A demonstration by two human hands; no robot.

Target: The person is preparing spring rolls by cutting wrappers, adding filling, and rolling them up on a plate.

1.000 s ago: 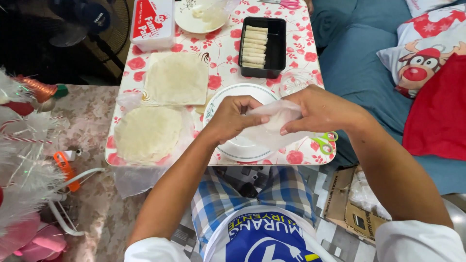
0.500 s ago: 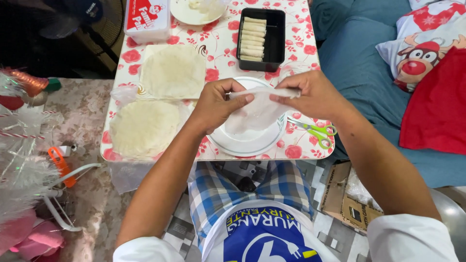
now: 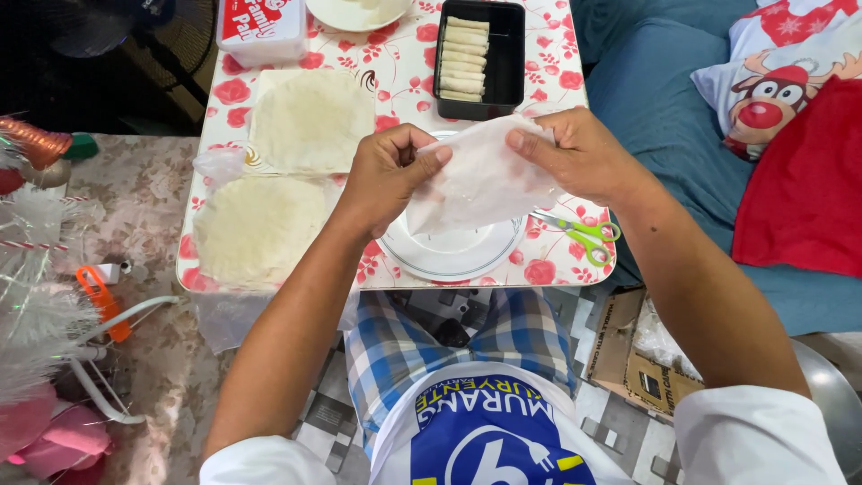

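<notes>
Two bare hands hold one thin, pale wrapper sheet [image 3: 480,175] up in the air, just above a white plate [image 3: 453,251] at the near edge of the small table [image 3: 404,63]. Left hand [image 3: 386,175] pinches the sheet's upper left corner between thumb and forefinger, its other fingers curled in; right hand [image 3: 575,157] pinches the upper right edge, thumb in front and fingers behind. Neither hand is spread wide: both are closed narrowly on the sheet.

It looks nearly weightless and quite limp. It sags and creases between the two grips, and it is translucent enough for the plate's rim to show faintly through its lower part. I judge it fragile and likely to tear if pulled tight, and probably a little clingy against other sheets. Edges and corners seem the safest places to hold it, with light pressure and both hands sharing the load, as here.

Just right of the plate lie green-handled scissors [image 3: 584,235]. To the left, a round stack of similar sheets [image 3: 260,224] rests on clear plastic, and beyond it a squarer sheet [image 3: 310,121] lies flat. Farther back stands a black tray of finished rolls [image 3: 467,58], lined up side by side. At the far edge sit a white dish [image 3: 355,13] and a red and white box [image 3: 265,27].
</notes>
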